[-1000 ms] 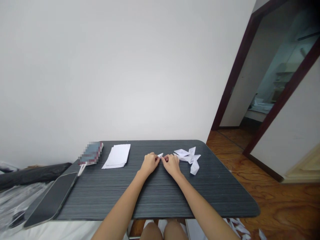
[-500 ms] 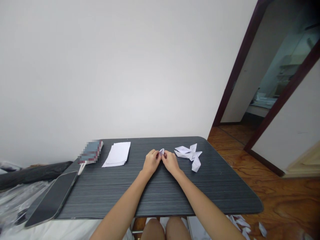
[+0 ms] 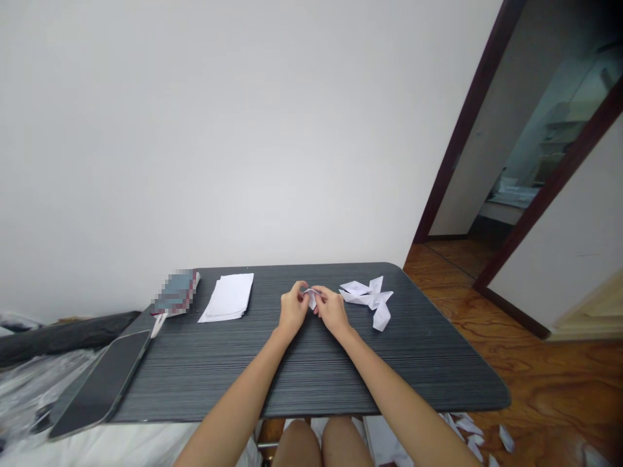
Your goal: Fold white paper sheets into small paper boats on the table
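Between my two hands, above the middle of the dark table (image 3: 209, 370), is a small piece of folded white paper (image 3: 312, 299). My left hand (image 3: 293, 309) pinches its left side with thumb and fingers. On the other side my right hand (image 3: 331, 307) grips it the same way, the fingers partly covering it. Several folded white paper boats (image 3: 374, 298) lie in a loose cluster just right of my right hand. A stack of white paper sheets (image 3: 228, 298) rests to the left of my left hand.
At the table's left edge are a tablet (image 3: 104, 383) and a blurred-out book-like object (image 3: 176, 293). A white wall (image 3: 292, 130) rises behind the table. Folded paper scraps (image 3: 470, 427) lie on the wooden floor (image 3: 559, 389) at right, near a doorway.
The folded paper has turned between my fingers and shows a wider face. My fingers have shifted around it, the fingertips now higher. The view has tilted slightly.
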